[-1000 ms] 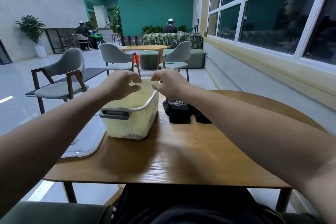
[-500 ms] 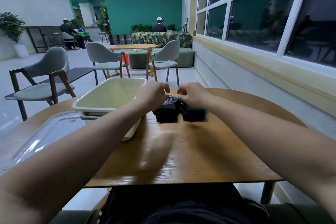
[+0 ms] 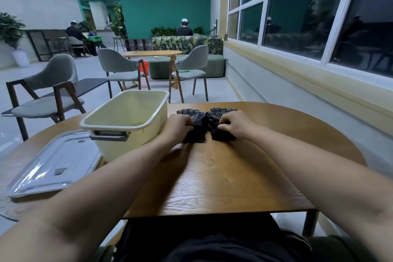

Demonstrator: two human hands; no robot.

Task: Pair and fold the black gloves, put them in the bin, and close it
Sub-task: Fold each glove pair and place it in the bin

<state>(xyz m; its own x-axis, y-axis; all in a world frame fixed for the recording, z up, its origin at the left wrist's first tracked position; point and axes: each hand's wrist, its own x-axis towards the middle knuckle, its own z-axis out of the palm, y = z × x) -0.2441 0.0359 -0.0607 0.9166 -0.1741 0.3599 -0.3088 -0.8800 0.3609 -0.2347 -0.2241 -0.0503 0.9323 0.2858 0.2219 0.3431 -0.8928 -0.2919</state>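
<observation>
Both hands' fingers curl, pinching the black gloves flat on the table: left hand, right hand. Pairing seems barely begun. The open bin at nine o'clock looks empty; its lid lies at eight.

Black gloves under both hands: knit cloth, matt, dotted grip texture on the finger ends. Table: wood, visible grain, low sheen. Bin left of the left hand: cream plastic, smooth, slightly glossy, grey handle. Lid further left: clear plastic, glossy, reflective.
</observation>
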